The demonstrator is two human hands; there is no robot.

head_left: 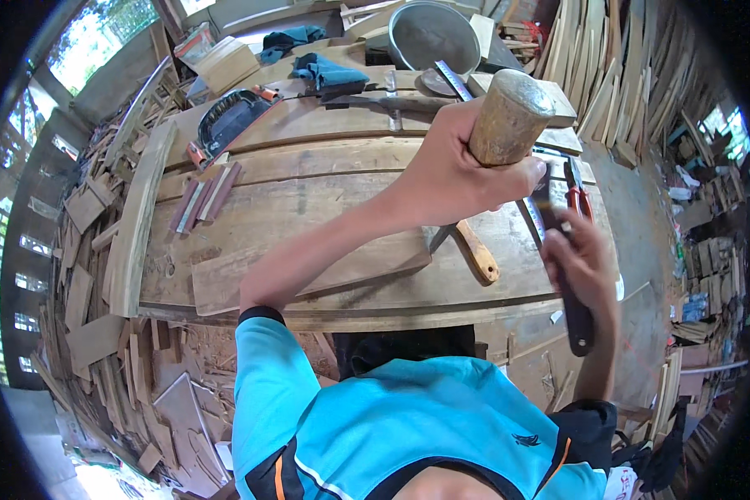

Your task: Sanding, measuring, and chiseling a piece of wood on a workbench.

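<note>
My left hand [467,171] reaches over the workbench, fingers wrapped round a thick, rounded wooden piece [502,125] like a mallet head or handle. My right hand [579,250], blurred, is closed round a long dark handle [577,312] with a hole near its lower end. The far end of that tool lies by my left hand and is partly hidden. Below my left hand lies a tool with a light wooden handle [478,254]. Red-handled pliers [577,198] rest just beyond my right hand. A ruler [452,81] with blue markings passes under my left hand.
A flat board [358,267] lies on the workbench [308,187] under my left forearm. Several reddish strips [207,198] and a black curved tool [235,121] sit at left. Farther back are blue cloth [327,71] and a metal basin [435,37]. Timber [596,75] leans at right.
</note>
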